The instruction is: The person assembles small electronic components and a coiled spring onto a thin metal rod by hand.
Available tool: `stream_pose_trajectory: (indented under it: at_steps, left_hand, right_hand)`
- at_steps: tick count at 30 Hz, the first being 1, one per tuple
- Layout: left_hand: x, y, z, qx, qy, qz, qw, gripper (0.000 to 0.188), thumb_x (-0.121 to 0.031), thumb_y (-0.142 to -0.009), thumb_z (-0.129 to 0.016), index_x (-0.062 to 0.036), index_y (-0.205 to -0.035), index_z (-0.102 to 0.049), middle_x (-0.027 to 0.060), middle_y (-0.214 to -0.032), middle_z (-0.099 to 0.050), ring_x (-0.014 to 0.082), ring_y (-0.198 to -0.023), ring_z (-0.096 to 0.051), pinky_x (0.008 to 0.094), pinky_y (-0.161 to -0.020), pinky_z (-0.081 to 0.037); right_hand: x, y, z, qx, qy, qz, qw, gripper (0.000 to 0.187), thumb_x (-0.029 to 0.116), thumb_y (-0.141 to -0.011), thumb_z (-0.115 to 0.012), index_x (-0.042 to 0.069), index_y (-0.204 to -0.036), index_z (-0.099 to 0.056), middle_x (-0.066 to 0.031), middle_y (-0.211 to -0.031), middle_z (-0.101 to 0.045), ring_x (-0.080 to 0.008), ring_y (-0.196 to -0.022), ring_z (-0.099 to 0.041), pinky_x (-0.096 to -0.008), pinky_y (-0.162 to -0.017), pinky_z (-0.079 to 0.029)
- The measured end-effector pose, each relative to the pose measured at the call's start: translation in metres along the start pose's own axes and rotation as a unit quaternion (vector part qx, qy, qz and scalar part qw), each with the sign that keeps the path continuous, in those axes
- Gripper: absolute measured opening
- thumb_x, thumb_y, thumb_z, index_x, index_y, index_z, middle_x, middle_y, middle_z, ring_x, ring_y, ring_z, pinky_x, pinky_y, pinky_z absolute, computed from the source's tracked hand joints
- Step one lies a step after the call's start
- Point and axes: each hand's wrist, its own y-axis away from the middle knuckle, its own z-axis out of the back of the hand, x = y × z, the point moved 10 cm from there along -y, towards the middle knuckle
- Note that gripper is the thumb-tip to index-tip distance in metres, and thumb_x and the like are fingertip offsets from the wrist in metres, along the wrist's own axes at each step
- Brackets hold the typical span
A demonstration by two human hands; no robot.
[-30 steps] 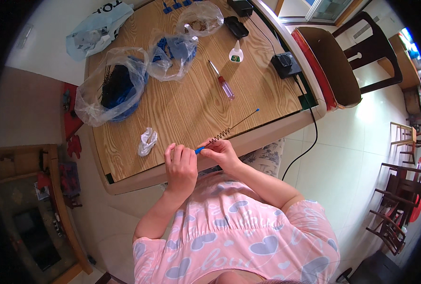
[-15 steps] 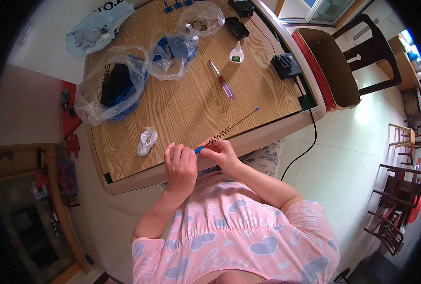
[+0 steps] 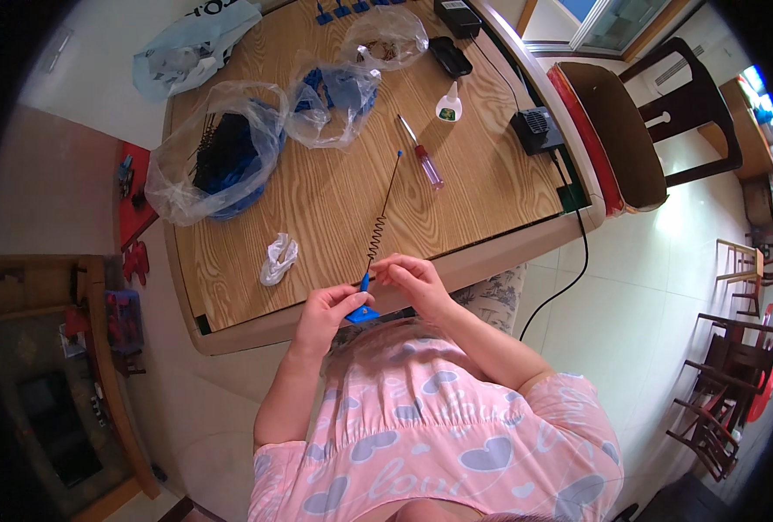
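Note:
My left hand (image 3: 324, 311) grips the blue base (image 3: 362, 314) of a black coiled wire rod, thumb on top of the flat square foot. From the base's blue stem the rod's spring coil (image 3: 376, 237) rises, then runs straight to a small blue tip (image 3: 399, 154). It points away from me over the table edge. My right hand (image 3: 414, 283) has its fingertips pinched together at the rod's lower end, just above the stem. Beyond the rod lies a screwdriver (image 3: 430, 168) with a clear and red handle.
Crumpled white tissue (image 3: 279, 259) lies left. Plastic bags hold black rods (image 3: 219, 155), blue parts (image 3: 327, 90) and small brownish pieces (image 3: 378, 54). A glue bottle (image 3: 448, 106), a black case (image 3: 449, 57) and a corded black box (image 3: 536, 130) stand right, beside a cardboard box (image 3: 608, 130).
The rod has swung from slanting right to pointing nearly straight away. My left hand has shifted down the base, uncovering its flat foot. The view has shifted slightly.

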Motion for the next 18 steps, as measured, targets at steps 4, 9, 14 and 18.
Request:
stream_pose_trajectory:
  at_steps: [4,9,14,18]
  left_hand:
    - [0.012,0.001,-0.007,0.036,0.122,0.032,0.991,0.019,-0.013,-0.091,-0.061,0.0036,-0.096,-0.068,0.0088,-0.09,-0.068,0.0136,-0.082,-0.064,0.0256,-0.075,-0.051]
    - [0.013,0.0,-0.016,0.058,0.172,0.036,0.983,0.019,-0.012,-0.092,-0.06,0.0047,-0.097,-0.067,0.0083,-0.088,-0.068,0.0136,-0.081,-0.064,0.026,-0.077,-0.05]
    - [0.02,-0.006,-0.015,0.054,0.13,0.034,0.989,0.018,-0.012,-0.091,-0.06,0.0036,-0.095,-0.067,0.0071,-0.088,-0.068,0.0126,-0.081,-0.064,0.0253,-0.077,-0.05]
    - [0.019,-0.009,-0.016,0.059,0.115,0.021,0.991,0.016,-0.012,-0.091,-0.06,0.0022,-0.094,-0.067,0.0049,-0.086,-0.068,0.0109,-0.08,-0.063,0.0239,-0.076,-0.049]
  right_hand:
    - [-0.001,-0.002,-0.009,0.021,0.025,-0.023,0.999,0.024,0.018,-0.096,-0.055,-0.002,-0.106,-0.065,-0.0017,-0.096,-0.062,-0.0094,-0.09,-0.056,-0.024,-0.083,-0.044]
    - [-0.009,-0.003,-0.007,0.031,0.062,-0.044,0.997,0.022,0.02,-0.095,-0.059,0.001,-0.103,-0.066,0.0,-0.092,-0.062,-0.0078,-0.088,-0.056,-0.0238,-0.081,-0.045]
    - [-0.006,-0.003,-0.008,0.039,0.036,-0.037,0.998,0.014,0.015,-0.091,-0.064,0.001,-0.092,-0.065,0.0018,-0.086,-0.059,-0.0065,-0.085,-0.055,-0.0231,-0.077,-0.044]
    - [-0.005,-0.002,-0.008,0.037,0.047,-0.049,0.997,0.013,0.014,-0.09,-0.065,0.001,-0.09,-0.064,0.0024,-0.084,-0.058,-0.0058,-0.083,-0.055,-0.0228,-0.075,-0.044]
